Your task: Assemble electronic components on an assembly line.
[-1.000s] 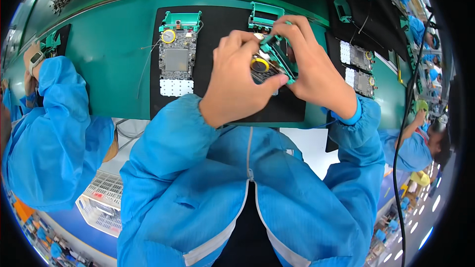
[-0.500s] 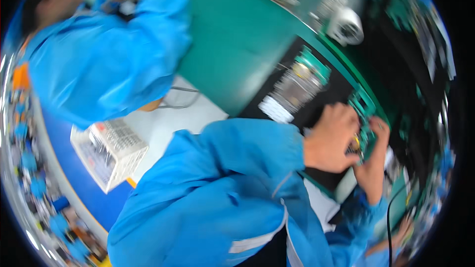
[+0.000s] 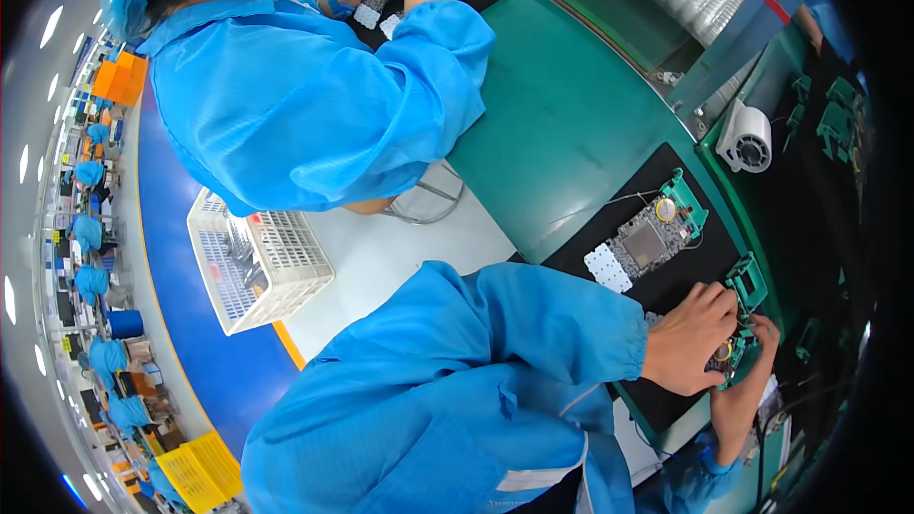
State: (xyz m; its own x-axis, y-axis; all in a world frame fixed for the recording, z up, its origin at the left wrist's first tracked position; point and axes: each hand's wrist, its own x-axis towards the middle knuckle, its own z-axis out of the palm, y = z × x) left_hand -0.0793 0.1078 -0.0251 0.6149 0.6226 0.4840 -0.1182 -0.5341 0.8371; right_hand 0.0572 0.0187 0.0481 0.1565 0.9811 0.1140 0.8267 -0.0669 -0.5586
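My left hand (image 3: 693, 338) bends over a circuit board (image 3: 725, 354) with a green plastic bracket (image 3: 748, 282) at its far end; its fingers are closed on the board's edge. From the other side my right hand (image 3: 745, 390) grips the same assembly, fingertips up by the bracket. Much of this board is hidden under my hands. Beside them on a black mat (image 3: 592, 227) lies a second circuit board (image 3: 645, 242), fitted with a round yellow part, a green bracket (image 3: 687, 207), thin wires and a white dotted pad (image 3: 607, 267).
Past the mat stands a white cylinder with a fan-like end (image 3: 745, 140). At the upper left, a co-worker in a blue sleeve (image 3: 324, 124) handles another board on the green table (image 3: 552, 114). A white crate (image 3: 286, 266) and a yellow crate (image 3: 198, 471) are farther left.
The view has shifted, so the table, co-worker and boards appear lower and farther right, and sharper. Both my hands stay on the same board, with fingers slightly rearranged.
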